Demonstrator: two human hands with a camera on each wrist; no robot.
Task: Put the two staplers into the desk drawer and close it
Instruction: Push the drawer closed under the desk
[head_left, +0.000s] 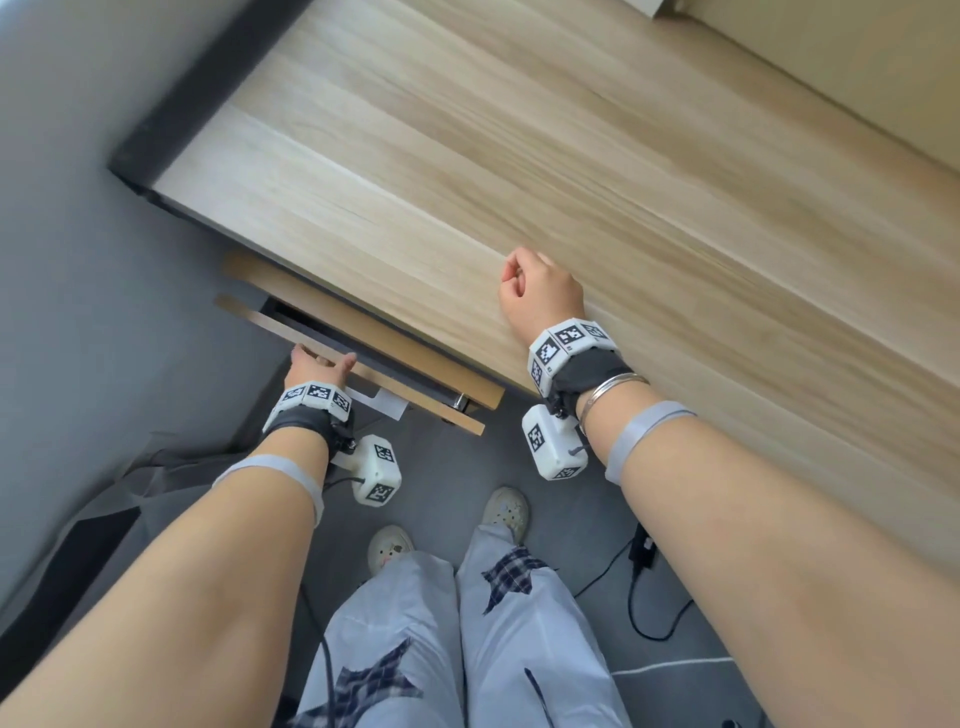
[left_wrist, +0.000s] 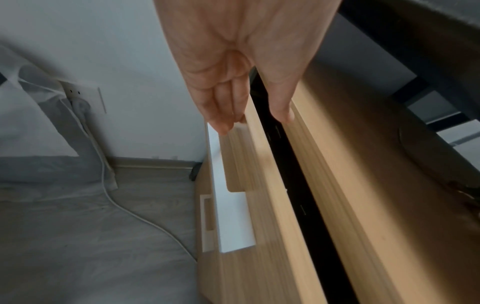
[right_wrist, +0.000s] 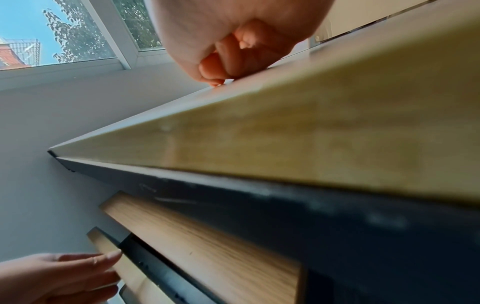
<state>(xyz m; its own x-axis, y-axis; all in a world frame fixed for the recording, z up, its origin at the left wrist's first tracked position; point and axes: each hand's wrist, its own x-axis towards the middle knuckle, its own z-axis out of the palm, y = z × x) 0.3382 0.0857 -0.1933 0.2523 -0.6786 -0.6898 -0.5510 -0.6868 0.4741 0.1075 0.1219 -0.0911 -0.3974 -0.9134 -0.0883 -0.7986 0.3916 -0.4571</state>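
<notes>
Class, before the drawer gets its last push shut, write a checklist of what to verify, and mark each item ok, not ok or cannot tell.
1. Both staplers inside the light wooden drawer: cannot tell, interior hidden.
2. Drawer fully shut: not ok, a dark gap shows.
3. Left hand on the drawer front: ok.
4. Left thumb out of the gap: not ok, it lies at the gap's edge.
5. Right hand away from the drawer: ok, fist on the wooden desktop.

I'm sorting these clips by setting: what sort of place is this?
Probably a home study or bedroom corner: a wooden desk with a drawer set against a grey wall, grey carpet, a window overlooking trees.
</notes>
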